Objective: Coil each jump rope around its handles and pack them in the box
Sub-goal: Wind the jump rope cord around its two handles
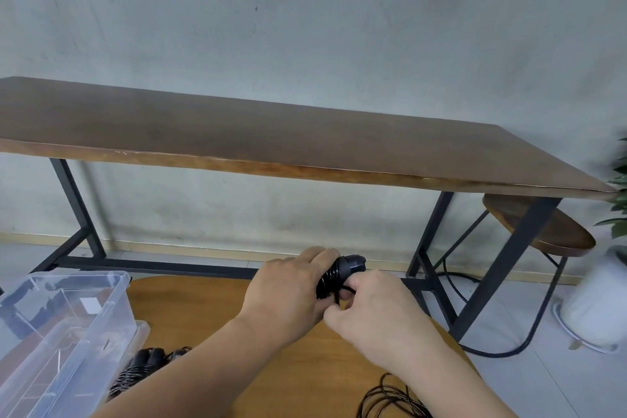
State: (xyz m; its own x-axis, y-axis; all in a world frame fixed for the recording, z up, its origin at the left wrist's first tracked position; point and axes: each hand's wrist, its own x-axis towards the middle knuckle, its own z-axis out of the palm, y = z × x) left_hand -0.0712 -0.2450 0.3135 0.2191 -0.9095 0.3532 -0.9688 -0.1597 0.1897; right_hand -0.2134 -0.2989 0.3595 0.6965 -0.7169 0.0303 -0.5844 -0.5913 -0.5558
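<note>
Black jump-rope handles [342, 273], cord-wrapped, are being gripped by the left hand [288, 295] above the near round table [203, 309]; cord [339, 295] is being pinched by the right hand [376, 316]; clear box [68, 332] is sitting near left.

A black jump rope [339, 273], its cord wound in tight turns around its handles, is held just right of the clear plastic box [68, 326]. A second coiled rope [135, 372] lies against the box's near right side. Loose black cord [390, 399] lies farther right.
</note>
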